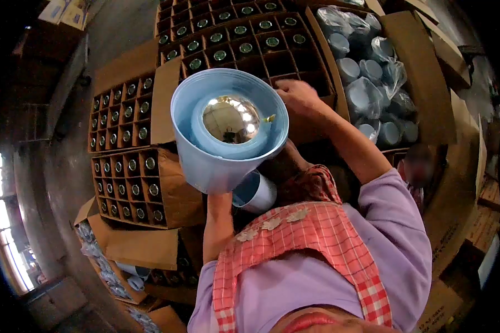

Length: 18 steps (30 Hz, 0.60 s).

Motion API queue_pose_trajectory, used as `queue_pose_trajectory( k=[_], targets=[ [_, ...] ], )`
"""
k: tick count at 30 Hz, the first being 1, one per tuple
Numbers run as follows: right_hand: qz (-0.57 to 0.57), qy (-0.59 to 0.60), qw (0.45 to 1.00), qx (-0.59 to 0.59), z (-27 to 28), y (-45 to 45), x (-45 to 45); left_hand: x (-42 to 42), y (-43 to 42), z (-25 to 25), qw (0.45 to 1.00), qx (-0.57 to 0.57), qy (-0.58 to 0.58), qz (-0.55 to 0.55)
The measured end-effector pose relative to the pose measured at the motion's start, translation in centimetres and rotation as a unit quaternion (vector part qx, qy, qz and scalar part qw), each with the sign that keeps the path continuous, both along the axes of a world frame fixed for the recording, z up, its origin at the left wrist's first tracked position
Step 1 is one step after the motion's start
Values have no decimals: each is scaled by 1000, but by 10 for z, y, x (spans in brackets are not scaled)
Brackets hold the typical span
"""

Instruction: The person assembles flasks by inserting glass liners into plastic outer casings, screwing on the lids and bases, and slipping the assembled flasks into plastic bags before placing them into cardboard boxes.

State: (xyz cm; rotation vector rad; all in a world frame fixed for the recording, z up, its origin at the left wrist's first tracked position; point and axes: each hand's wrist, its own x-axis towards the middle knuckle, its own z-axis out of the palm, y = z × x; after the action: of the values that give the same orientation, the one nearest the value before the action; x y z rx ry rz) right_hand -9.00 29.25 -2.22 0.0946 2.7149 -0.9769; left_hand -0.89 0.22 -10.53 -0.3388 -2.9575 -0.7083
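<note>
A light-blue round container (205, 166) with several nested rims is up close in the middle. Inside it sits a mirrored, rounded piece (231, 119) ringed by a blue collar, with a small yellowish tip at its right. My left hand (220, 201) holds the container from below; its fingers are hidden behind the wall. Beside the container's right rim is my right hand (301, 99), its fingers curled closed and slightly blurred; what they hold, if anything, cannot be made out. Another light-blue cup (256, 193) shows below the container, close to the apron.
Ahead, a divided carton (311, 65) holds round-topped items, with some compartments unfilled. Two similar divided cartons (160, 190) are stacked at left. At right, an open carton (436, 83) contains plastic-wrapped blue cups (361, 94). More open boxes (141, 247) stand lower left.
</note>
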Motion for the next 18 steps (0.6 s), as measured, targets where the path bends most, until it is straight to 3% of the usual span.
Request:
queue_pose_trajectory(
  k=[1, 2, 3, 5, 6, 8, 11, 14, 18],
  targets=[
    [-20, -104, 972, -209, -4, -2, 10, 0, 0, 0, 1000, -1, 0, -2],
    [-37, -197, 892, -405, -12, -6, 24, 0, 0, 0, 1000, -1, -1, -5],
    [-46, -278, 765, -579, -21, -7, 31, 0, 0, 1, 1000, -1, -1, -1],
    [83, -123, 862, -485, -52, -3, 34, 3, -1, 1, 1000, 0, -2, 2],
    [44, -151, 834, -529, -66, -4, 34, 3, -2, 3, 1000, 3, -1, 4],
    [-64, -232, 724, -647, -80, 2, 38, 2, -3, 3, 1000, 7, -3, 6],
    [-116, -150, 720, -668, -75, 30, 57, 2, -6, 5, 1000, 23, -5, 14],
    [-158, -55, 750, -640, -49, 57, 93, 3, -9, 7, 997, 67, -12, 22],
    [-166, -14, 828, -535, -43, 74, 143, 4, -21, 11, 972, 223, -38, 63]
  ],
)
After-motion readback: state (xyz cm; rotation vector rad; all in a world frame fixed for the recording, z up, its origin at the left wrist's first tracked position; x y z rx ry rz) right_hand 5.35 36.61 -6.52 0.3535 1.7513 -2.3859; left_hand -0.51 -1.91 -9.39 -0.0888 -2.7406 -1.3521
